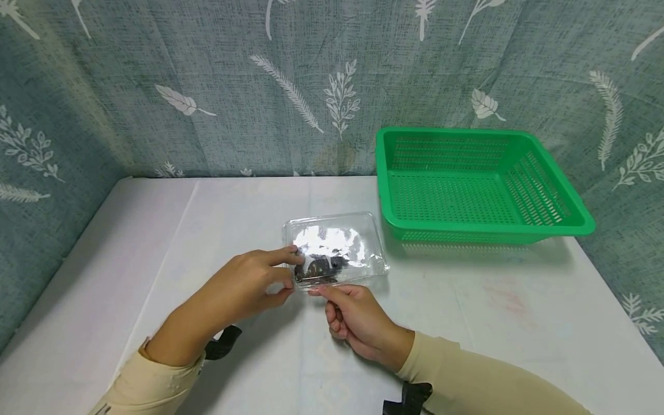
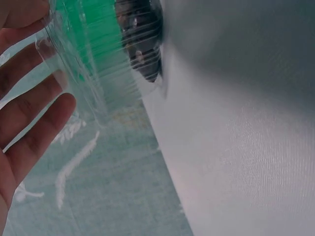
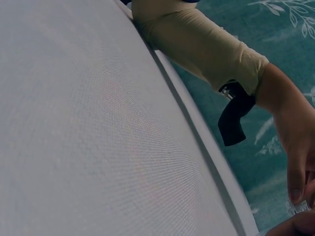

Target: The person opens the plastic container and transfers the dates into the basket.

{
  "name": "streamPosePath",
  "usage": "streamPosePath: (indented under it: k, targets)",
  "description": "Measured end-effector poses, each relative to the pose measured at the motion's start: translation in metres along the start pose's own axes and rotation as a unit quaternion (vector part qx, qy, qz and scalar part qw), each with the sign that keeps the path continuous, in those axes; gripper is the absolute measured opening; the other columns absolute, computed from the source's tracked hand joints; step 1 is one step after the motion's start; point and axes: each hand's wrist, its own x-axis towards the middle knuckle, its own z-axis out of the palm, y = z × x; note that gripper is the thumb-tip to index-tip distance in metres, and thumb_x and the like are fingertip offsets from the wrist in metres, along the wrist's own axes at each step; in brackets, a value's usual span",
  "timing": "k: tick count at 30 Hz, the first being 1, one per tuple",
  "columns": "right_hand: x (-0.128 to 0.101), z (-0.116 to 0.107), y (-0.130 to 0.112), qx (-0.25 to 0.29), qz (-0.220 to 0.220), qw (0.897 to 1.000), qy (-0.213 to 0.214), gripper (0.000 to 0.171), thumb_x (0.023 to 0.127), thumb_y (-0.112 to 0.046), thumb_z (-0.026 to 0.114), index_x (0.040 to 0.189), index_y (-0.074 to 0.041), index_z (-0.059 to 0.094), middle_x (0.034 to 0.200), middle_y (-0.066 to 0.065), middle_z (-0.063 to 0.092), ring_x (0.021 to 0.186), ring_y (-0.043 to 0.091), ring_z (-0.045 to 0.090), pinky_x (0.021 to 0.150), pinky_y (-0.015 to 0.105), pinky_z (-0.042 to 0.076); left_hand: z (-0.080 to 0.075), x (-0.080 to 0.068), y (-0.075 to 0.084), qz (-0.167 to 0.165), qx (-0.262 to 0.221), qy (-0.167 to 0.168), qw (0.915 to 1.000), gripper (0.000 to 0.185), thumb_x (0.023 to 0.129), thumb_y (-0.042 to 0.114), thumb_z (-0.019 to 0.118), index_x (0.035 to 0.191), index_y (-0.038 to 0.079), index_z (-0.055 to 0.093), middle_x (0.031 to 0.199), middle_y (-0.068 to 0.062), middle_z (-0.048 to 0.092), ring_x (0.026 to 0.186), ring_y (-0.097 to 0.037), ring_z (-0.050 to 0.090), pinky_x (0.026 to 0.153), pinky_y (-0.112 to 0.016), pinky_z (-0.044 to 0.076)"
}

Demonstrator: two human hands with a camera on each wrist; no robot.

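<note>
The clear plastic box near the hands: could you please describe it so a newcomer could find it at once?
On the white table, left of the green basket, lies the clear plastic box. Both hands pinch its near edge. Unlike the basket, it is see-through, lidded, with something dark inside.

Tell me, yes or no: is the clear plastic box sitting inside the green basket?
No, the clear plastic box sits on the table, beside the green basket.

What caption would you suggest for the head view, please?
Both hands, left hand and right hand, pinch a clear plastic box beside a green basket.

Even light; glare on clear box (image 1: 334,248); wrist views blurry.
</note>
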Motion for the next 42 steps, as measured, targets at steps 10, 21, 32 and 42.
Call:
streamPosePath:
  k: [10,21,32,42]
  targets:
    - [-0.001,0.001,0.001,0.006,-0.003,1.0,0.001,0.04,0.099,-0.024,0.061,0.122,0.009,0.066,0.057,-0.008,0.05,0.044,0.0,0.041,0.041,0.013,0.031,0.0,0.001,0.0,-0.005,0.0,0.0,1.0,0.021,0.072,0.005,0.084,0.068,0.02,0.069,0.116,-0.001,0.074,0.11,-0.022,0.071,0.075,-0.038,0.059]
    - [-0.002,0.003,0.003,0.006,-0.03,0.999,0.021,0.036,0.097,-0.02,0.063,0.112,0.013,0.066,0.057,-0.008,0.05,0.045,0.001,0.04,0.042,0.014,0.032,0.008,0.003,0.001,0.034,0.007,0.046,0.9983,0.026,0.067,0.001,0.081,0.062,0.017,0.062,0.101,0.0,0.077,0.107,-0.026,0.072,0.073,-0.035,0.06]
    - [-0.003,0.004,0.003,-0.006,-0.032,0.999,0.029,0.037,0.098,-0.018,0.06,0.113,0.016,0.065,0.057,-0.008,0.05,0.046,0.002,0.041,0.042,0.014,0.034,0.007,0.002,0.0,-0.01,-0.059,0.043,0.9973,0.032,0.072,0.0,0.075,0.06,0.022,0.055,0.101,0.005,0.078,0.105,-0.021,0.073,0.045,-0.01,0.022]
    - [-0.002,0.004,0.002,-0.007,-0.031,0.999,0.018,0.038,0.099,-0.02,0.06,0.116,0.014,0.064,0.057,-0.007,0.051,0.046,0.003,0.042,0.042,0.015,0.035,0.0,0.001,0.001,-0.019,-0.044,0.024,0.9986,0.03,0.075,0.006,0.077,0.063,0.025,0.058,0.105,0.007,0.077,0.108,-0.017,0.072,0.046,-0.013,0.02]
